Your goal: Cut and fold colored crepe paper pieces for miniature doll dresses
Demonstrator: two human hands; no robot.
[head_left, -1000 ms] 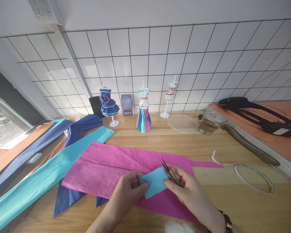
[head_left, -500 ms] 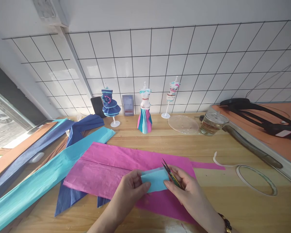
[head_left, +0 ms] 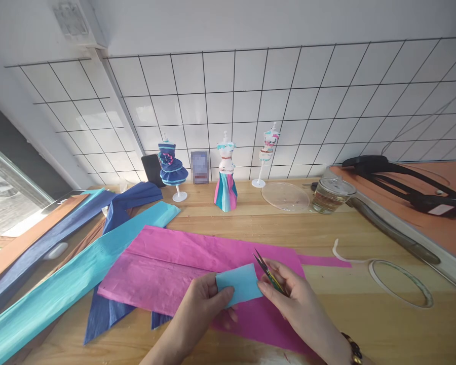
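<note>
My left hand (head_left: 201, 304) pinches the left edge of a small light-blue paper piece (head_left: 238, 284) just above the pink crepe paper sheet (head_left: 167, 263). On the paper's right edge rest the fingers of my right hand (head_left: 292, 299), which also holds small scissors (head_left: 265, 267) with the blades pointing up and away. Both hands hover over the near middle of the wooden table (head_left: 327, 228).
Long teal (head_left: 72, 279), dark blue (head_left: 110, 213) and brown paper strips lie at the left. Three small dress mannequins (head_left: 225, 177) stand at the back by the tiled wall, with a clear lid (head_left: 286, 195) and a glass jar (head_left: 332, 193). A tape ring (head_left: 399, 281) lies right.
The light-blue piece sits slightly lower and flatter between my hands. The view shifted a little; nothing else on the table moved.
</note>
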